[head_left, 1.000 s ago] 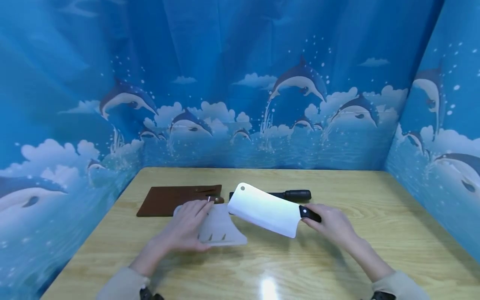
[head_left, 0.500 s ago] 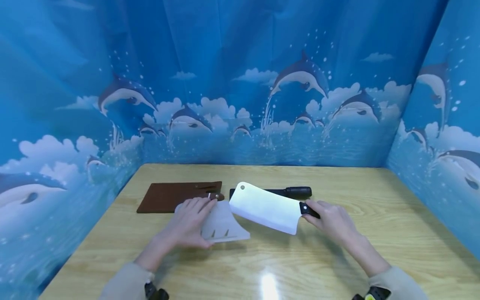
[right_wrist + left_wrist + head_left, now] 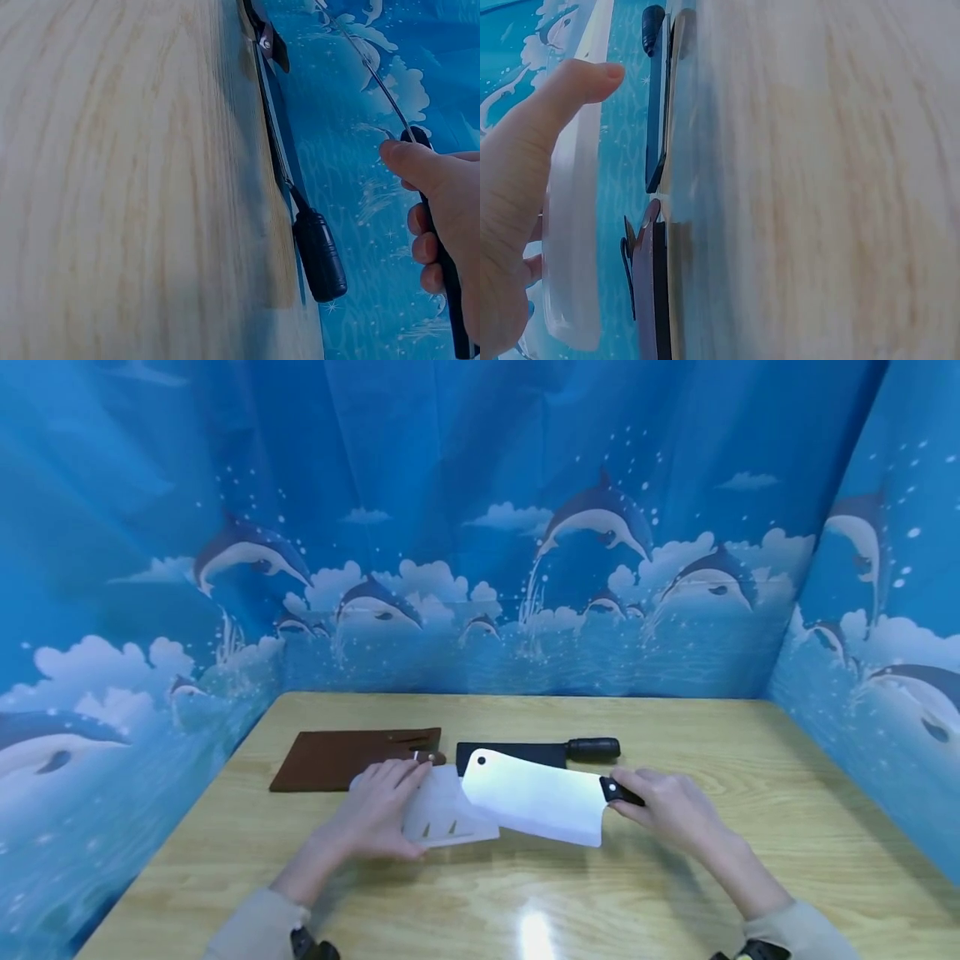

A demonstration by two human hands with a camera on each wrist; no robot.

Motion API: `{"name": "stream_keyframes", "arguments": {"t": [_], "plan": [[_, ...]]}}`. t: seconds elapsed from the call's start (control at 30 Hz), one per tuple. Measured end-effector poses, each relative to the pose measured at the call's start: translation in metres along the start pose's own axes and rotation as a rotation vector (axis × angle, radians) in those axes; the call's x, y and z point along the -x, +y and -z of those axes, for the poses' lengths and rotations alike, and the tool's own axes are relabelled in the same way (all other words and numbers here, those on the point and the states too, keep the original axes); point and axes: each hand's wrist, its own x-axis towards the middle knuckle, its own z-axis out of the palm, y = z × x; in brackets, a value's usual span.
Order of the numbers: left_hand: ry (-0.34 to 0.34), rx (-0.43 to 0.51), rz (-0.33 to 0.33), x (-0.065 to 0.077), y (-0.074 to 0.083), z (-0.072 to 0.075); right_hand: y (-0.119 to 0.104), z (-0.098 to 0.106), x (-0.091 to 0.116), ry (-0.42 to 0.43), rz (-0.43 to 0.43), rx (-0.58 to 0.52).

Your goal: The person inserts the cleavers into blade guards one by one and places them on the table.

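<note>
My left hand (image 3: 378, 817) grips a translucent white plastic blade guard (image 3: 442, 806) above the table, thumb along its near side. Two small slots show near its lower edge. In the left wrist view the guard (image 3: 574, 225) appears edge-on beside the thumb. My right hand (image 3: 671, 810) holds a cleaver (image 3: 540, 797) by its black handle, with the broad silver blade pointing left. Its holed front end overlaps the guard's right side in the head view; whether they touch, I cannot tell. The right wrist view shows fingers curled round the black handle (image 3: 448, 289).
Farther back on the wooden table (image 3: 697, 752) lies a dark cleaver (image 3: 592, 749) with a round black handle. To its left is a brown leather sheath (image 3: 330, 760) with a strap, partly hidden by my left hand. A dolphin-print curtain (image 3: 465, 527) encloses the table's far side.
The silver cleaver's blade has dipped and turned more level, and its front end now overlaps the guard, uncovering more of the dark cleaver behind. My left hand has barely moved.
</note>
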Motion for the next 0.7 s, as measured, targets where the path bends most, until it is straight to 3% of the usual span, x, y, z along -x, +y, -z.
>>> {"name": "stream_keyframes", "arguments": {"t": [0.13,0.53,0.7], "plan": [[-0.013,0.013,0.003,0.001,-0.0018,0.0003,-0.0021,0.0009,0.0022,-0.023,-0.002,-0.016],[0.018,0.025,-0.142,0.0068,-0.0041,0.0002,0.0005,0.0041,0.0082,-0.018,0.117,-0.14],[0.024,0.033,-0.172,0.0082,-0.0041,0.0003,0.0018,0.0043,0.0073,-0.044,0.122,-0.174]]}}
